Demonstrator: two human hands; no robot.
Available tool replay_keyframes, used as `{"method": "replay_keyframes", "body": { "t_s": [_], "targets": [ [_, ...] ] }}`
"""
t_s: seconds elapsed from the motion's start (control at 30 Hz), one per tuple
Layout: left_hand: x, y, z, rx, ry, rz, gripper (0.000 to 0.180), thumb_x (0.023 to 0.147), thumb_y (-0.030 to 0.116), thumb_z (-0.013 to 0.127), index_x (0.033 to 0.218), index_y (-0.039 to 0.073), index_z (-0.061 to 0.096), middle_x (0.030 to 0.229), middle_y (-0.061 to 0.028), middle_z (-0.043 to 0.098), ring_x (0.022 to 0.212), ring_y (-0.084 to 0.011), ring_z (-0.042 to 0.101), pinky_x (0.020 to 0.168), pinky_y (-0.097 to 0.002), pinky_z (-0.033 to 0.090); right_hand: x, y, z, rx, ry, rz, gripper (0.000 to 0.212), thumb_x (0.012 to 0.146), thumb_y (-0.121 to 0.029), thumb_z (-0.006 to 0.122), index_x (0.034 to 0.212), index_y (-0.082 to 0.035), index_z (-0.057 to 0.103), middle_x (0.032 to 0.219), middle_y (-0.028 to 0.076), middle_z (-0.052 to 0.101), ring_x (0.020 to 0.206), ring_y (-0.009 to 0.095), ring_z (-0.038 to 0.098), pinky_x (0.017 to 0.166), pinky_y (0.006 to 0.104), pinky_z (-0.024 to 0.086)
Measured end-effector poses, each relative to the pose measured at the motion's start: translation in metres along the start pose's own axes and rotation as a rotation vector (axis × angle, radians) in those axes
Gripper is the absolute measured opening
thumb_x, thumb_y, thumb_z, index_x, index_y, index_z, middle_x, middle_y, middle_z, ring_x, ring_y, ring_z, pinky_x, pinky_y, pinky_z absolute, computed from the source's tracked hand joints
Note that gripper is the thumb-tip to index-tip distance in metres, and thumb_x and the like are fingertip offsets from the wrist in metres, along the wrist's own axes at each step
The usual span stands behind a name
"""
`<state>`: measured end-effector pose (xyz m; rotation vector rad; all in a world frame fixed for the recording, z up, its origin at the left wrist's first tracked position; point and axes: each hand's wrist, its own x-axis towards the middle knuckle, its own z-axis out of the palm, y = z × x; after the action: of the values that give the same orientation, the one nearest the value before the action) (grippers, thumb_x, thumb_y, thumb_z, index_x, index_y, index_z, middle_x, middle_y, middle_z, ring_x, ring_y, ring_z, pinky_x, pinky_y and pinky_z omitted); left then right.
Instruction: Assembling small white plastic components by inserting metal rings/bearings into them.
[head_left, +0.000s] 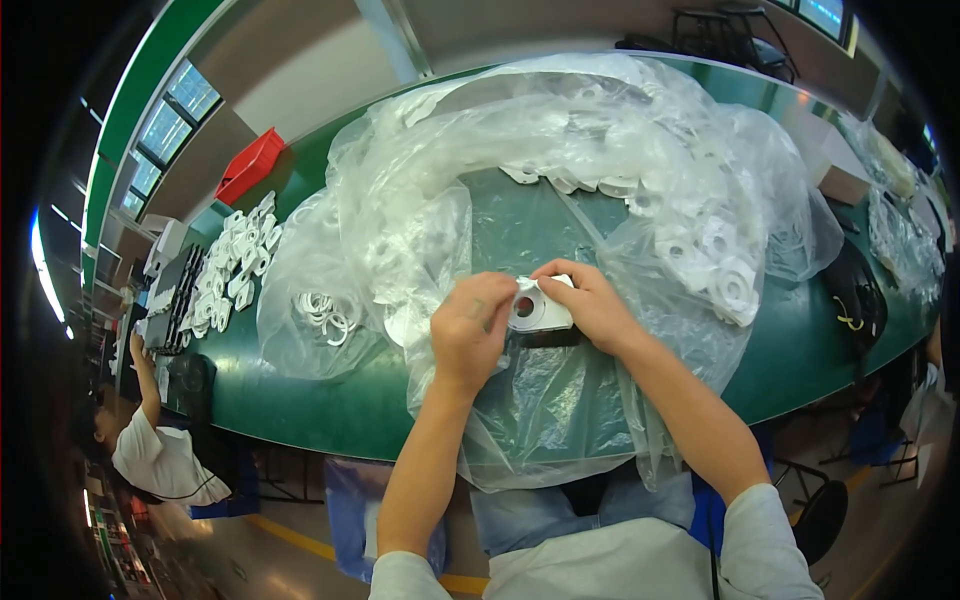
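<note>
Between my two hands is a small white plastic part (pixel 545 312) with a round hole ringed by a raised collar; its lower side looks dark. My left hand (pixel 472 330) grips its left end, fingers curled and partly hidden behind it. With thumb and fingers, my right hand (pixel 592 305) pinches its upper right edge. Under and around them a large clear plastic bag (pixel 540 400) is spread over the green table. Similar white parts (pixel 735 283) lie inside the bag to the right, and more curve round the far side. White rings (pixel 325 315) sit in plastic on the left.
Loose white pieces (pixel 235 260) are heaped on the green table (pixel 300 400) at far left, near a red bin (pixel 250 167). A cardboard box (pixel 835 165) and a black bag (pixel 855 300) stand right. Another person (pixel 165 455) works at the left end.
</note>
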<state>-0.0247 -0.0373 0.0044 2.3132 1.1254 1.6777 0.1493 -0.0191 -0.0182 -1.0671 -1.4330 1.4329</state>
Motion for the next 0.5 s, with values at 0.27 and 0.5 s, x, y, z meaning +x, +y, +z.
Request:
{"method": "replay_keyframes", "body": {
  "t_s": [0.27,0.5],
  "targets": [
    [-0.001,0.017,0.006,0.227,-0.401,0.154,0.037,0.065,-0.008,0.059,0.1,0.004,0.061,0.105,-0.0094,0.064,0.109,-0.0278,0.057,0.097,-0.0451,0.043,0.002,0.006,-0.009,0.386,0.196,0.014,0.015,0.09,-0.009,0.057,0.103,-0.001,0.056,0.09,0.006,0.063,0.077,0.009,0.06,0.064,0.0231,0.049],
    [-0.002,0.017,-0.003,0.195,-0.408,0.165,0.039,0.063,-0.005,0.061,0.102,0.001,0.059,0.114,-0.0122,0.059,0.114,-0.0313,0.053,0.099,-0.0424,0.042,0.005,0.006,-0.003,0.453,0.176,-0.047,0.025,0.079,-0.005,0.067,0.102,-0.001,0.059,0.09,0.006,0.064,0.078,0.012,0.061,0.067,0.0253,0.051]
  ]
}}
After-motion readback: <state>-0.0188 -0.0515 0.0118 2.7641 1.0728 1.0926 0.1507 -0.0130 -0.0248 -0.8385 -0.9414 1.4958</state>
